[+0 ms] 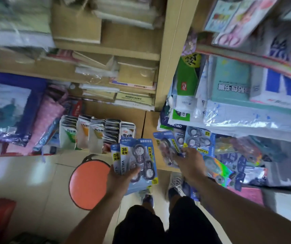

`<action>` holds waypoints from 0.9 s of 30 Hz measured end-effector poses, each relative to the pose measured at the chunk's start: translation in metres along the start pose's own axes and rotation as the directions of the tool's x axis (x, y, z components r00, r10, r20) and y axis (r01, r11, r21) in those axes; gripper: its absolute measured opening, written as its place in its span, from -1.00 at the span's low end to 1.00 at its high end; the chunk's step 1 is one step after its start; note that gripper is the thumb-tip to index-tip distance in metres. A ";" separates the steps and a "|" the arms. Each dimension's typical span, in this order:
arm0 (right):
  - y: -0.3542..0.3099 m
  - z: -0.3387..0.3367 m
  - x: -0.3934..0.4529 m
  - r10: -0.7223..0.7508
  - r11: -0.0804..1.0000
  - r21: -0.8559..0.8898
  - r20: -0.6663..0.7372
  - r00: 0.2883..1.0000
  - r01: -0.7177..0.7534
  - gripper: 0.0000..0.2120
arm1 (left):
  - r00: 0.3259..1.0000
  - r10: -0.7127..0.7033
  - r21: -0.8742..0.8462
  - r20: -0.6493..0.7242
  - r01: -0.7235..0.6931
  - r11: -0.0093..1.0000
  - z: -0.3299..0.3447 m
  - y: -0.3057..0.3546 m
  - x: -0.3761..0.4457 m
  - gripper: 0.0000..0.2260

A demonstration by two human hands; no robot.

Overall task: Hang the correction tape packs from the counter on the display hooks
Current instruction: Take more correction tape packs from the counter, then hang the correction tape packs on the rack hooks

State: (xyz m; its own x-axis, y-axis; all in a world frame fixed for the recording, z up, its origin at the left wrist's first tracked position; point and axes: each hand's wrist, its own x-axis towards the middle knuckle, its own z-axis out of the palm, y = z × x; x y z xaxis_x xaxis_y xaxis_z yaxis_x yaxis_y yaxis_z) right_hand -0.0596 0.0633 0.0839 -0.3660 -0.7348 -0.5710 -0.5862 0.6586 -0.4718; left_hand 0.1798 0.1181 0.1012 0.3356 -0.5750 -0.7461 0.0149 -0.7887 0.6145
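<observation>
A: More correction tape packs (196, 140) lie on the counter (151, 124) by the right hand (190, 162), whose fingers pinch one pack (167, 148). Lift it flat and add it squarely.

B: The left hand (121, 175) is clamped round a stack (137, 164). It reads "36" and "VALUE"; a bag (175, 126) behind says "deli".

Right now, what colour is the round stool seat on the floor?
Orange-red, with a dark rim: the stool shows plainly in the head view, left of the left hand.

stool (89, 184) left of held packs (137, 164), counter (247, 175) right
</observation>
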 end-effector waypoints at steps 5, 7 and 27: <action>-0.034 -0.065 -0.044 -0.069 0.962 0.252 -0.145 0.987 0.105 -0.82 | 0.999 0.044 -0.023 0.028 -0.043 0.999 -0.004 0.031 -0.028 -0.40; -0.044 -0.086 -0.061 -0.137 0.927 0.318 -0.206 0.969 0.198 -0.86 | 0.995 0.083 -0.039 0.056 -0.080 0.996 -0.006 0.046 -0.043 -0.55; -0.085 -0.180 -0.164 -0.177 0.560 0.788 -0.188 0.966 0.256 -0.82 | 0.860 0.402 -0.183 0.313 -0.361 0.914 0.038 0.166 -0.146 -0.59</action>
State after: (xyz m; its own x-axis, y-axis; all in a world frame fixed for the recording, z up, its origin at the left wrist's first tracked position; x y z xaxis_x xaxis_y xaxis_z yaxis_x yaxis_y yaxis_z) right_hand -0.0798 0.0986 0.3381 -0.3857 -0.8570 -0.3419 0.1474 0.3085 -0.9397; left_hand 0.0972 0.0629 0.3020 0.0003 -0.8801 -0.4749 0.0650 -0.4739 0.8782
